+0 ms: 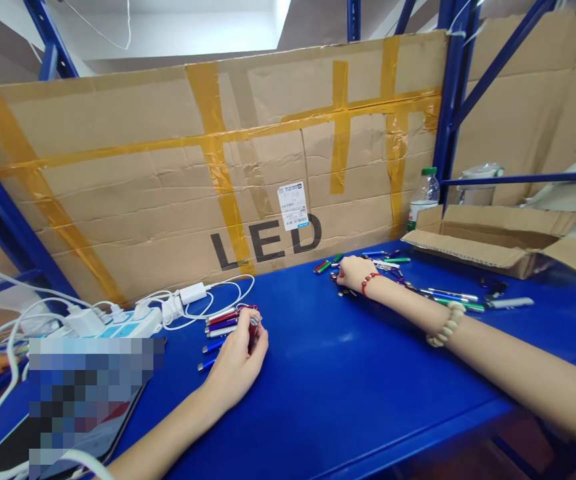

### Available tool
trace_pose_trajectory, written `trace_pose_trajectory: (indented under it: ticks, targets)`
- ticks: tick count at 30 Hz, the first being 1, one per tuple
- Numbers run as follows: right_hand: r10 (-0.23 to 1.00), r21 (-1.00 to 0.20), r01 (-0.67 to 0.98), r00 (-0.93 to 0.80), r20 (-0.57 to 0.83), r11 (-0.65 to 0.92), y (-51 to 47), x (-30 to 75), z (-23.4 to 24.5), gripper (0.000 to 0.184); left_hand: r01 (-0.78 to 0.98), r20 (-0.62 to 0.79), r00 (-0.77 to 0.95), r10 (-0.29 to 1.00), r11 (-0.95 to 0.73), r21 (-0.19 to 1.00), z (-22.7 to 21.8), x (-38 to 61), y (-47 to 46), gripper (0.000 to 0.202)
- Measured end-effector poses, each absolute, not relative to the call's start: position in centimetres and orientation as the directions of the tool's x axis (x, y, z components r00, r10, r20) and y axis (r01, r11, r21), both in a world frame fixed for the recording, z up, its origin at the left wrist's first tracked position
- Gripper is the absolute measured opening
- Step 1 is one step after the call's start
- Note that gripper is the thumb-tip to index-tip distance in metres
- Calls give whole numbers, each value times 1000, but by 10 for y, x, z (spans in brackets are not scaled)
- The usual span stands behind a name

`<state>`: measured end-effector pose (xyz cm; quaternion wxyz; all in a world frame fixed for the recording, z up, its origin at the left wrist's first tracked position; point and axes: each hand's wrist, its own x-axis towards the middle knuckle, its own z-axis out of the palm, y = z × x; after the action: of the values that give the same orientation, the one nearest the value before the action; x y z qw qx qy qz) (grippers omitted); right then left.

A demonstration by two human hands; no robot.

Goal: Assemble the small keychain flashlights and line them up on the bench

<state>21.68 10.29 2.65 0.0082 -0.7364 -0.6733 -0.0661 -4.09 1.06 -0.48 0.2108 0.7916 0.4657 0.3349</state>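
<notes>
My left hand [239, 357] is closed around a small red metal tube [255, 322] with a silver end, like a mini torch. Beside its fingers, similar slim tubes lie roughly in a row: red, purple [217, 325], silver and blue [211, 347]. Further back on the right, my right hand [357, 272] reaches down with its fingertips pinched together among small loose parts [347, 292]. What those fingers hold is hidden. Around that hand lie more tubes, including a green one [397, 260], a silver one [451, 295] and a pale one [511, 303].
On the left, white chargers and cables crowd a power strip [135, 325], beside a tablet-like device [135, 393]. An open cardboard box [488, 240] and a green-capped bottle [424, 193] stand back right. A cardboard wall [158, 213] rises behind the blue table [318, 400].
</notes>
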Motion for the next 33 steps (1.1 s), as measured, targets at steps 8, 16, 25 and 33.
trace_pose_trajectory:
  ticks: [8,16,25,33]
  targets:
    - [997,67,996,50,64,-55,97,214,29,28,594,343,343,874,-485,642,-4,-40,11,8]
    - [998,52,997,51,48,-54,101,216,27,28,599,337,348,875,-484,638,-3,-41,10,6]
    - [992,-63,997,-41,120,48,107,221,16,25,578,351,347,870,-493,651,-3,-40,10,6]
    - [984,-152,988,21,174,6,111,223,12,24,555,367,359,858,-512,655,-3,-40,10,7]
